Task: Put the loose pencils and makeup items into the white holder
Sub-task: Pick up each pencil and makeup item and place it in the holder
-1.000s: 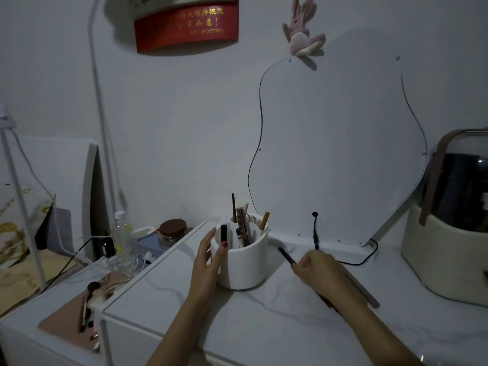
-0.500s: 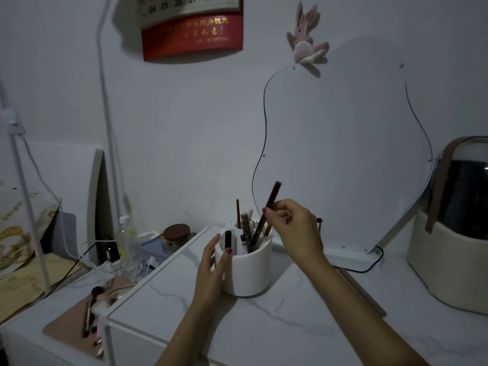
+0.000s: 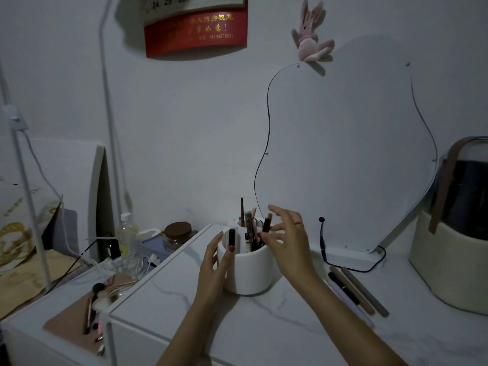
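The white holder [image 3: 247, 270] is seen standing upright on the marble-patterned tabletop [image 3: 264, 326], already stocked with several upright pencils and makeup sticks. It is steadied by the left hand [image 3: 214, 262], whose fingers and thumb are wrapped against its left wall. The right hand [image 3: 286, 239] is held just above and to the right of the rim with its fingers spread and nothing gripped; a dark pencil [image 3: 265, 229] stands in the holder just by its fingertips, so a drop into the holder is judged to be finishing. The task is judged to be partly done, since 4 loose sticks [image 3: 353, 291] are seen lying side by side on the tabletop to the right of the holder, well apart from it. For the next move, the emptied right hand would have to be carried out to that group, 1 stick pinched near its middle and lifted clear of its neighbours, then tipped upright over a free gap in the holder, which should be kept braced meanwhile.
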